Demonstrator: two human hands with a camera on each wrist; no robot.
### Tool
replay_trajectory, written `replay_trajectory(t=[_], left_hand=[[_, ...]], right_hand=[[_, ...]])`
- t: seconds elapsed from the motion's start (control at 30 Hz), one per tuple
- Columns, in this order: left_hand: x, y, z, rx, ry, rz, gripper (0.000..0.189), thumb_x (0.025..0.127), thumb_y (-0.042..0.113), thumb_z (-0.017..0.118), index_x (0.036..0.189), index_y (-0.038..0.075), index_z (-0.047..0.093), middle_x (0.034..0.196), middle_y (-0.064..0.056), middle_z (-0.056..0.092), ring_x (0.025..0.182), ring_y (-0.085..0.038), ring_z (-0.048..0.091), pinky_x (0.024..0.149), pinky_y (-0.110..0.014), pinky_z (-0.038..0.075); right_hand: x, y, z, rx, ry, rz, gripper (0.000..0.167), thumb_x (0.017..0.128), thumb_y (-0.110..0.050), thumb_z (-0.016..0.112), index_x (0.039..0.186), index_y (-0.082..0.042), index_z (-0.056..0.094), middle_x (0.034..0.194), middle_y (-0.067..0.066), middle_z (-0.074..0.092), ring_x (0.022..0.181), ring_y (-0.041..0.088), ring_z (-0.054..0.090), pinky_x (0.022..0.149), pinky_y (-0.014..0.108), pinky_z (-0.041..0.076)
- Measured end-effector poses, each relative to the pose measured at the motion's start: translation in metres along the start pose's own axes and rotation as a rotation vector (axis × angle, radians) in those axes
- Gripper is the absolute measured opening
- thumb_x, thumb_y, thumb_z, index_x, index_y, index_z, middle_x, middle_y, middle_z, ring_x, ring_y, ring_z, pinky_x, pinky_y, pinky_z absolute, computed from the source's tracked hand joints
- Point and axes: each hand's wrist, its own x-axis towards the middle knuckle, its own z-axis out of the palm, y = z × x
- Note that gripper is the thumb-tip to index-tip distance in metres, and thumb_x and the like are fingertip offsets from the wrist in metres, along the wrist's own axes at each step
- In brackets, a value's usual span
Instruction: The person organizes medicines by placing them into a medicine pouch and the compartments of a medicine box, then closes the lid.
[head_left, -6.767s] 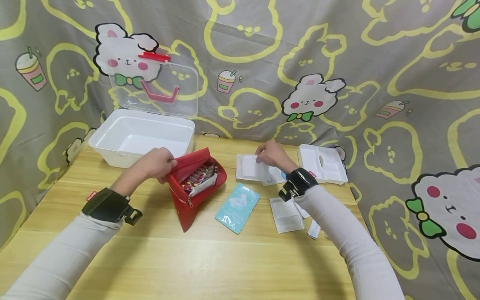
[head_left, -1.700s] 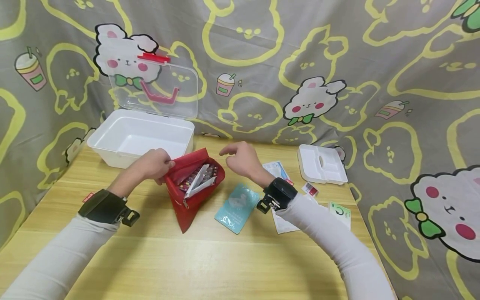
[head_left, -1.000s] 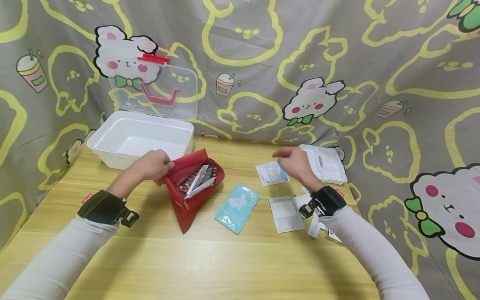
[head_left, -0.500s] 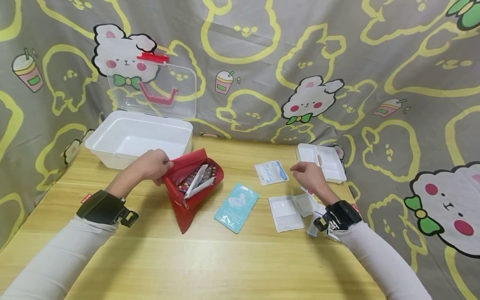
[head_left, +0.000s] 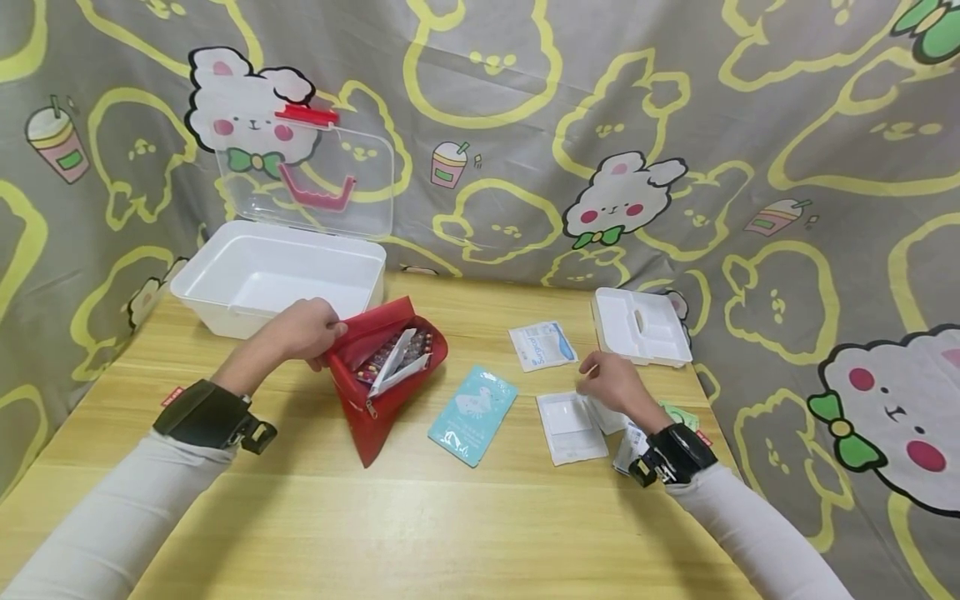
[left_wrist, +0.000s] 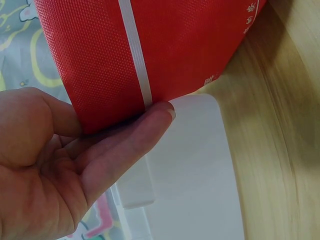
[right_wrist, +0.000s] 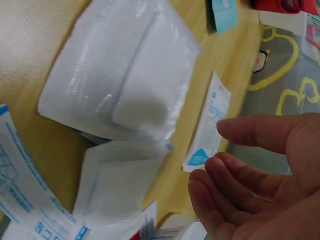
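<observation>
My left hand (head_left: 309, 329) grips the top edge of a red zippered pouch (head_left: 378, 425), thumb on one side and fingers on the other. Blister packs of capsules (head_left: 378, 358) and white packets (head_left: 397, 357) show in the pouch's mouth. My right hand (head_left: 611, 383) hovers over white gauze packets, fingers bent and thumb apart, with nothing between them. In the right wrist view a larger gauze packet (right_wrist: 120, 65) and a smaller one (right_wrist: 117, 185) lie near the fingertips. Beyond them lies a "Surgical" packet (head_left: 543, 346). A teal sachet (head_left: 474, 415) lies between pouch and gauze.
Behind the pouch stands a white plastic box (head_left: 300, 258) with its clear lid (head_left: 307, 179) raised. A white compartment tray (head_left: 643, 327) sits at the back right. A green packet (head_left: 678, 415) and small printed packets (head_left: 628, 448) lie near the right wrist. A patterned curtain (head_left: 495, 217) encloses the table.
The right hand, holding a white packet at first, was later beside the pouch; it has since moved right, then down over the gauze. More white packets show in the pouch. The left hand keeps its grip.
</observation>
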Motion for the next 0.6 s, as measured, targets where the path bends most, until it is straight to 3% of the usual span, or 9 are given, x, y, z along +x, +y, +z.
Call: replay_trajectory(t=[0.33,0.47,0.6], left_hand=[[0.000,-0.002,0.000,-0.010,0.004,0.007,0.033,0.105,0.008,0.046,0.112,-0.019,0.064,0.078,-0.018,0.070,0.066,-0.028,0.074,0.060,-0.034,0.063],[0.001,-0.003,0.000,-0.002,0.005,0.004,0.033,0.106,0.009,0.046,0.112,-0.018,0.064,0.076,-0.017,0.070,0.062,-0.023,0.073,0.060,-0.034,0.063],[0.002,-0.005,0.001,0.011,0.005,0.012,0.032,0.106,0.010,0.047,0.109,-0.017,0.066,0.074,-0.015,0.070,0.060,-0.021,0.072,0.060,-0.036,0.063]], right_hand=[[-0.003,-0.009,0.018,-0.117,-0.171,0.087,0.058,0.067,-0.008,0.091,0.118,0.000,0.065,0.112,0.022,0.063,0.099,0.033,0.061,0.081,0.045,0.056],[-0.003,-0.011,0.023,-0.167,-0.178,0.104,0.058,0.069,-0.008,0.090,0.120,0.000,0.065,0.117,0.022,0.059,0.104,0.034,0.058,0.087,0.047,0.056],[-0.002,-0.011,0.025,-0.188,-0.169,0.107,0.055,0.069,-0.010,0.091,0.116,0.000,0.064,0.115,0.021,0.057,0.102,0.033,0.055,0.084,0.046,0.054]])
